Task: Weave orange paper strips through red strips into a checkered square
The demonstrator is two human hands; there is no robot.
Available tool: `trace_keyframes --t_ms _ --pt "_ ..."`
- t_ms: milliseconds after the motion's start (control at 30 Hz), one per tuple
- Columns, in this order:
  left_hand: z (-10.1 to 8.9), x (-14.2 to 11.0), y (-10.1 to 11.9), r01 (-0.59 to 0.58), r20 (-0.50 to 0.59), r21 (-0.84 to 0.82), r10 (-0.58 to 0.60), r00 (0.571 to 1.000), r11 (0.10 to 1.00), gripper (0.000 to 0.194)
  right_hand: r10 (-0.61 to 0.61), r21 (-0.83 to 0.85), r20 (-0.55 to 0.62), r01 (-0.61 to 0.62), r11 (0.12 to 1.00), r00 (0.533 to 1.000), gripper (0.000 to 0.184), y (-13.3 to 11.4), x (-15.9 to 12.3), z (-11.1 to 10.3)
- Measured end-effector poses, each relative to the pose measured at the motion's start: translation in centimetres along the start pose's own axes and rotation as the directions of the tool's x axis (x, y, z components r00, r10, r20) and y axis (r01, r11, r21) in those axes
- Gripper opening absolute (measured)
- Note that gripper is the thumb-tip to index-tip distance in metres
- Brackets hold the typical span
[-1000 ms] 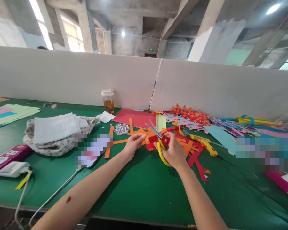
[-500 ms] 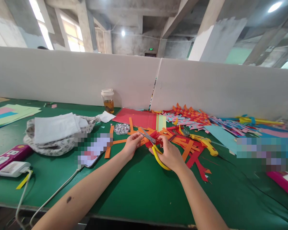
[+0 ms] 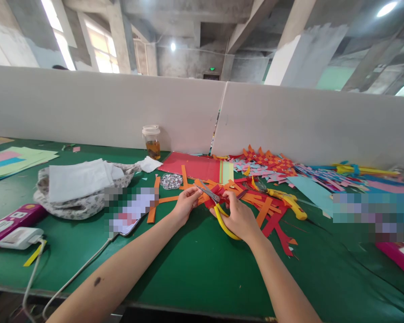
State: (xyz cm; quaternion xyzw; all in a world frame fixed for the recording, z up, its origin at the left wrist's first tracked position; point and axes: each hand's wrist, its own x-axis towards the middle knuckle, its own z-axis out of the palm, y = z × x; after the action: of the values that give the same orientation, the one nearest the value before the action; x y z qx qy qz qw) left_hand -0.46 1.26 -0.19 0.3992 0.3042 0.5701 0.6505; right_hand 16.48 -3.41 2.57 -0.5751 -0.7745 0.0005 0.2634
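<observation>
Scissors with yellow handles point(image 3: 221, 220) are in my right hand point(image 3: 239, 216), its fingers wrapped round the loops. The metal blades point(image 3: 210, 194) point up and to the left, toward my other hand. My left hand point(image 3: 186, 205) is closed in a pinch right by the blade tips; what sits between its fingertips is too small to name. Red paper shows beside the blades and under my right fingers. Beyond both hands lies a loose pile of orange paper strips point(image 3: 264, 211) and red paper strips point(image 3: 272, 224) on the green table point(image 3: 195, 273).
On the left are a phone point(image 3: 134, 211) on a cable, a patterned cloth bundle point(image 3: 77, 206) and a magenta power strip point(image 3: 15, 222). A lidded cup point(image 3: 152, 148) stands near the white partition point(image 3: 104, 112). To the right lie a yellow glue gun point(image 3: 291, 204) and folded paper pieces point(image 3: 265, 161).
</observation>
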Motion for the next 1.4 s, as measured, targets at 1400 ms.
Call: trace_keyframes --t_ms 1400 --pt "0.12 -0.54 0.43 0.026 0.088 0.020 -0.028 0.996 0.999 0.030 -0.037 -0.169 -0.081 0.023 0.985 0.996 0.038 0.01 0.07 0.84"
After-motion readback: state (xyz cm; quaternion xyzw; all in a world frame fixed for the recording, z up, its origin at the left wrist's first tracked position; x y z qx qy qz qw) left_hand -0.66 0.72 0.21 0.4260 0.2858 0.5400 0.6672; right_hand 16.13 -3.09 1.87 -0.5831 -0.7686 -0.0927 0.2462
